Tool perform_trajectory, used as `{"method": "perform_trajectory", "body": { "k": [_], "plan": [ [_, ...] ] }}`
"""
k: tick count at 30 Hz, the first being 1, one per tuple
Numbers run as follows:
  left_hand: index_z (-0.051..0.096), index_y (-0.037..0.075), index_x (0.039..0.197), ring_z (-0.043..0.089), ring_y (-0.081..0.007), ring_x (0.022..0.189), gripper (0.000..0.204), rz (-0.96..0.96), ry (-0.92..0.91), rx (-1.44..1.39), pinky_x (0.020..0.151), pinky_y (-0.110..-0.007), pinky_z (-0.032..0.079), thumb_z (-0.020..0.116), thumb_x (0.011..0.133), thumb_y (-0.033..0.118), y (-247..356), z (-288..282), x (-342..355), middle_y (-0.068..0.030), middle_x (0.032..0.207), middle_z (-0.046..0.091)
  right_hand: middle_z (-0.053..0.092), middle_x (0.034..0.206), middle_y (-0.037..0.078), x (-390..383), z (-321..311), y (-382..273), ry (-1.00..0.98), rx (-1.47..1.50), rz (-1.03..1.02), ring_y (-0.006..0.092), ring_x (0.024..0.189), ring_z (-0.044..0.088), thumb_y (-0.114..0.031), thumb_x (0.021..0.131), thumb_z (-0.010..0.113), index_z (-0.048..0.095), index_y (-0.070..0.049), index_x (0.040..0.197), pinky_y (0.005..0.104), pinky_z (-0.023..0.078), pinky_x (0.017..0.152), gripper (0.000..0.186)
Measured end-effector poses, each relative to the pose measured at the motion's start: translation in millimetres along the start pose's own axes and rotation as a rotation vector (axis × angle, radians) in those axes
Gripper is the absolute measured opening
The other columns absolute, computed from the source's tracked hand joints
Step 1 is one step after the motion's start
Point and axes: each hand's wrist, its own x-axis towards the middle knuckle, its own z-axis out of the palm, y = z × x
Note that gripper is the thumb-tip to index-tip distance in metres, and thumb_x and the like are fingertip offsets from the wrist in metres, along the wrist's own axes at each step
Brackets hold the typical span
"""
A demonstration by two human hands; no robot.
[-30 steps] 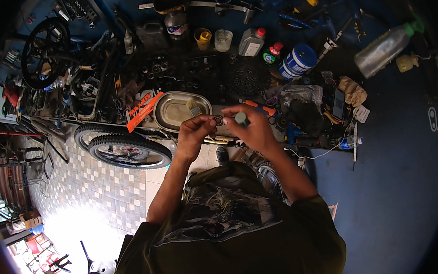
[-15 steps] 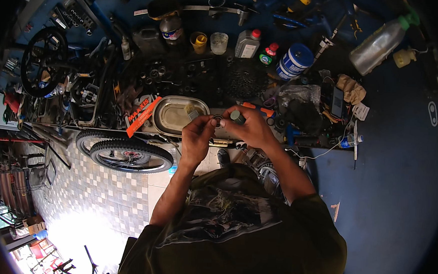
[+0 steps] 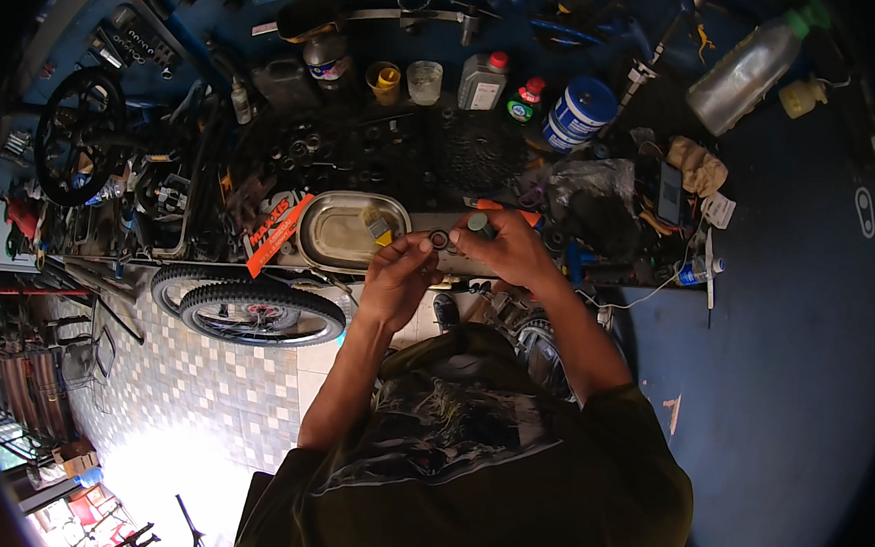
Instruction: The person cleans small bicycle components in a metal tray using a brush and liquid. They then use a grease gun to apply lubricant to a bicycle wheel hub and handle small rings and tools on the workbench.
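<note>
Pinched in the fingertips of my left hand (image 3: 397, 279) is a small dark ring (image 3: 440, 240), which looks like a bearing. My right hand (image 3: 515, 252) is closed on a short green cylinder (image 3: 479, 224), its round end facing up. The right thumb and fingertips are close beside the ring; whether they touch it I cannot tell. Both hands are above the bench's front edge. Just left of them sits an oval metal tray (image 3: 306, 227), in which a brush (image 3: 376, 228) with a yellow band lies.
An orange strip (image 3: 279, 236) lies left of the tray. Behind are a cassette of sprockets (image 3: 480, 151), cups, a grey bottle (image 3: 482, 82) and a blue-and-white tub (image 3: 579, 114). Bicycle wheels (image 3: 260, 311) stand below the bench edge. A white cable (image 3: 646, 302) hangs at the right.
The bench scene has shifted slightly left in view. The ring now shows more plainly between my hands, and more of the brush is uncovered. Both grips stay closed.
</note>
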Motion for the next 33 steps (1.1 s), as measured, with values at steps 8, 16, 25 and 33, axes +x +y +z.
{"method": "perform_trajectory", "body": {
  "k": [8,16,25,33],
  "plan": [
    [0.064,0.020,0.095,0.051,-0.0112,0.083,0.014,-0.058,-0.220,-0.366,0.074,-0.032,0.041,0.069,0.097,0.032,-8,-23,19,0.0046,0.091,0.062,0.069,0.097,0.000,-6,-15,12,0.229,-0.066,-0.143,0.0083,0.096,0.062,-0.017,0.090,0.075,0.072,-0.007,0.107,0.0282,0.050,0.081,0.020],
    [0.063,0.000,0.119,0.060,-0.0149,0.096,0.024,-0.032,-0.081,0.164,0.086,-0.032,0.048,0.065,0.096,0.006,-8,-4,17,-0.0043,0.108,0.067,0.068,0.111,0.002,-21,-1,-6,0.149,-0.655,-0.464,0.0213,0.098,0.069,-0.007,0.077,0.077,0.067,-0.019,0.125,0.0345,0.057,0.081,0.050],
    [0.062,-0.002,0.126,0.059,-0.0160,0.098,0.042,0.165,-0.190,0.317,0.086,-0.034,0.048,0.058,0.102,0.031,-4,-3,8,-0.0083,0.113,0.065,0.071,0.101,0.003,-14,-7,-4,0.200,-0.609,-0.632,0.0187,0.086,0.070,-0.011,0.079,0.077,0.069,-0.010,0.112,0.0335,0.056,0.073,0.033],
    [0.069,-0.005,0.113,0.057,-0.0204,0.105,0.037,0.622,-0.240,1.039,0.089,-0.034,0.048,0.075,0.089,0.023,9,15,16,-0.0126,0.126,0.050,0.067,0.077,0.006,-3,-19,13,-0.036,0.251,0.046,0.0151,0.068,0.063,-0.030,0.092,0.072,0.071,-0.006,0.099,0.0285,0.049,0.058,0.025]
  ]
}}
